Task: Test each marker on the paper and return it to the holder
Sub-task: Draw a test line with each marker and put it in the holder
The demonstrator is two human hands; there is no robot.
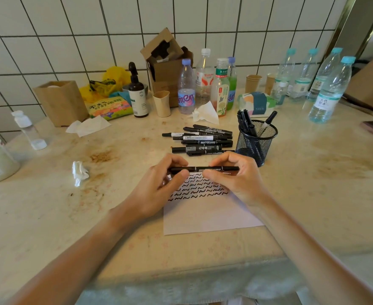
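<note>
The pale, stained bench (313,172) carries a white paper (203,214) covered in black squiggles, a heap of black markers (201,139), and just beside them a mesh holder (256,142). Along the tiled wall stand bottles (203,84), cups, a cardboard box (168,69) and a tissue pack (258,103); a crumpled tissue (79,172) lies left.

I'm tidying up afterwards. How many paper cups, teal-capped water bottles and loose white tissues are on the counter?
Paper cups: 3
Teal-capped water bottles: 4
Loose white tissues: 3
Total: 10
</note>
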